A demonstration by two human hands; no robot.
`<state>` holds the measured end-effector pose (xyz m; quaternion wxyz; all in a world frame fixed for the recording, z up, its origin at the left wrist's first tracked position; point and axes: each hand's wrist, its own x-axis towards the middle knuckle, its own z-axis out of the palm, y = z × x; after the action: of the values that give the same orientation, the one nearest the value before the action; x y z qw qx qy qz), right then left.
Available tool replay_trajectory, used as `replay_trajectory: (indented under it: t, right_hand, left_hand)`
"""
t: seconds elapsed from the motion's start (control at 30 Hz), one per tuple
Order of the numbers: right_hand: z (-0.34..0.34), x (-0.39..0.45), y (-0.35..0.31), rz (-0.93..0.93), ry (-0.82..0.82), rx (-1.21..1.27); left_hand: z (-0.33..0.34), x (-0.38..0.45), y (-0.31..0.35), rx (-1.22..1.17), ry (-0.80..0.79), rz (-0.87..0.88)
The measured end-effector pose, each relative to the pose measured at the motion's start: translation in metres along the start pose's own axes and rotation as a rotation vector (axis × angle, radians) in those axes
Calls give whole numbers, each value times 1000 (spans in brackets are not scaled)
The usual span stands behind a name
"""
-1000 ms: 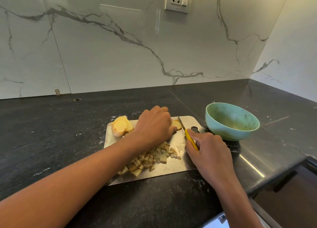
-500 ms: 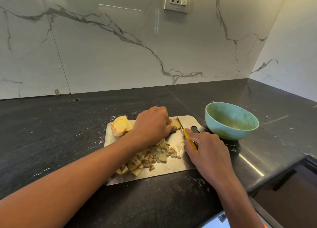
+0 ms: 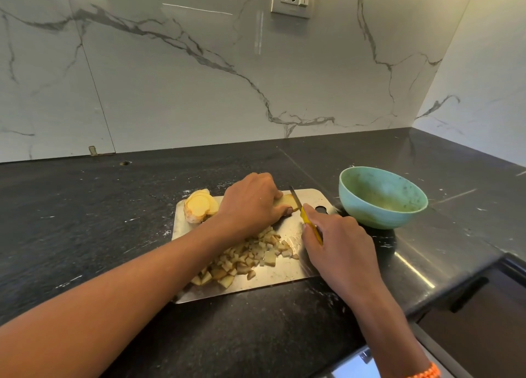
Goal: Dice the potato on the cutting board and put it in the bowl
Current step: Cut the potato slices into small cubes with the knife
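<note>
Left hand point(image 3: 253, 199) keeps its curled fingers pressed on a potato slice point(image 3: 287, 201) at the far side of the cutting board point(image 3: 284, 275), while the right hand point(image 3: 336, 244) grips the yellow-handled knife point(image 3: 308, 224) — its blade now lifted a little beside the slice, ready for another cut; diced pieces point(image 3: 247, 259) lie on the board's near half, uncut slices point(image 3: 200, 205) at its far-left corner, and the bowl point(image 3: 382, 198) just right of the board is not yet filled

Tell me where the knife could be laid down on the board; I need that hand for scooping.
Bare steel shows along the board's right edge, between the dice and the bowl, beneath the right hand. The left end is crowded: slices, left hand, dice.
</note>
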<state>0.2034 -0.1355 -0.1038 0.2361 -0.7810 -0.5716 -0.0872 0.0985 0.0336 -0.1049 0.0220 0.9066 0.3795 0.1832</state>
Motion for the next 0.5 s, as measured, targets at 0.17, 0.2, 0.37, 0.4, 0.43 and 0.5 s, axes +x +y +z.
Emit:
replay_trajectory:
  t: [0.17,0.2,0.37,0.4,0.43,0.5]
  right_hand:
    - [2,-1,0,-37,-33,12]
    - [3,0,0,-44,-39,6]
    - [5,9,3,-36,-107,-4]
    - [5,10,4,-31,-115,-4]
    - [5,11,4,-27,-121,-3]
    - [5,10,4,-24,-126,0]
  left_hand:
    - [3,0,-1,2,11,7]
    - [4,1,-2,2,12,10]
    - [7,3,-3,-22,27,-4]
    - [7,3,-3,-21,31,-3]
    - [8,3,-3,-20,34,-3]
    - [8,3,-2,-13,46,-5]
